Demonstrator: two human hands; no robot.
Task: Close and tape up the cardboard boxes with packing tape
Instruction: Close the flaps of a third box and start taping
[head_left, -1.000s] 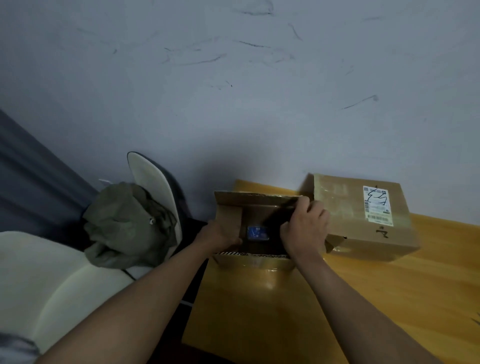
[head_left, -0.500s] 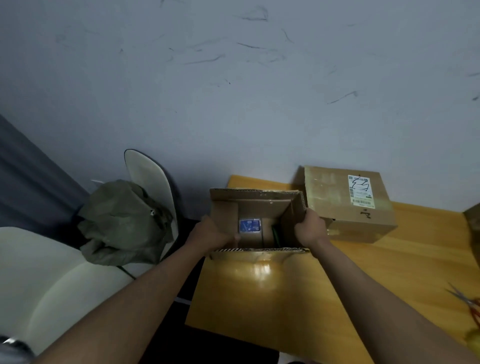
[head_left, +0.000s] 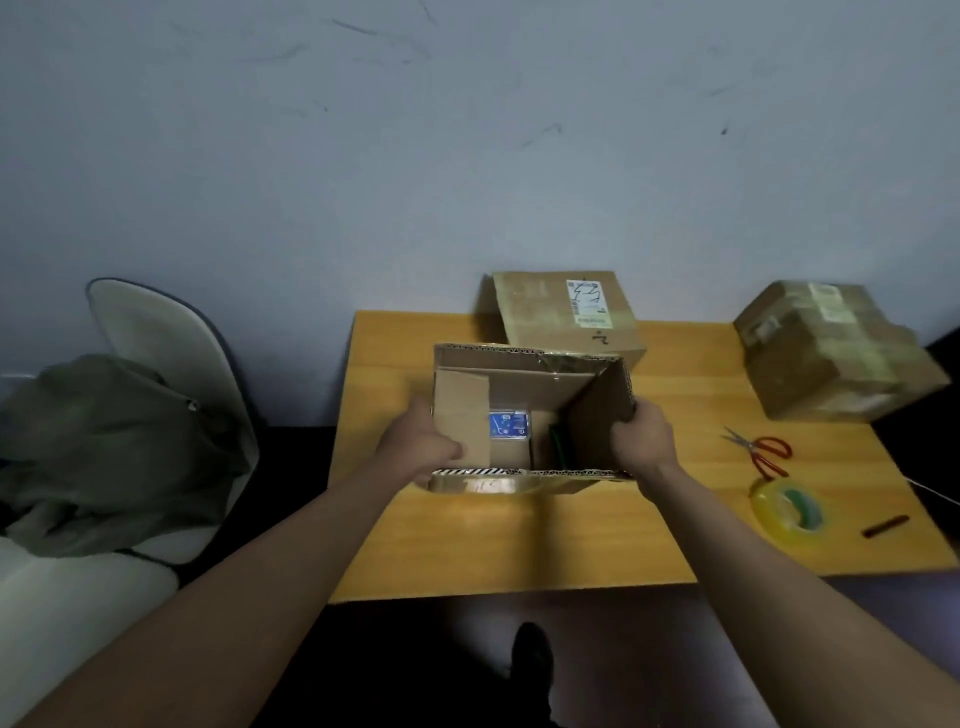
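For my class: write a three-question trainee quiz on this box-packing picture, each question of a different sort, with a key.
1. True or false: the open box the hands hold is already taped shut.
2. Which lies nearest the tape roll? A) red-handled scissors B) green jacket C) labelled closed box
3. Fill in: the right hand grips the box's ____ flap, while the left hand holds the opposite side.

Key: 1 false; 2 A; 3 right.

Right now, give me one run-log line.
stage: flaps open | left hand: grips left flap | right hand: grips right flap | open box: untaped | tape roll: on table, untouched
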